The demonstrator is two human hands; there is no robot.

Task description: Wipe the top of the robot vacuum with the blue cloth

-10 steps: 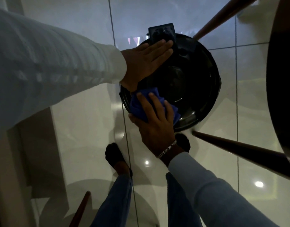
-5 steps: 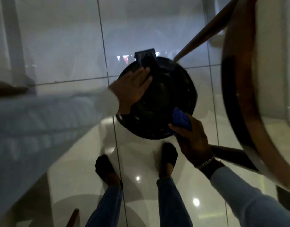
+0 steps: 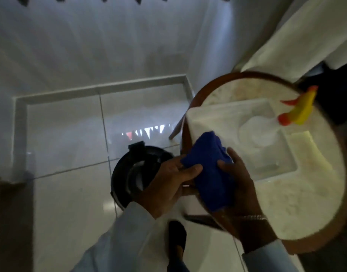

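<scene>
Now both hands hold the blue cloth (image 3: 209,173) up beside the round desk (image 3: 298,203): the left hand (image 3: 168,185) pinches its near edge, the right hand (image 3: 241,185) wraps the far side. Below them the robot vacuum (image 3: 129,169) sits on the floor (image 3: 70,193), not touched. Refolding to a clean, flat face looks wise before pressing down again in overlapping strokes.
</scene>
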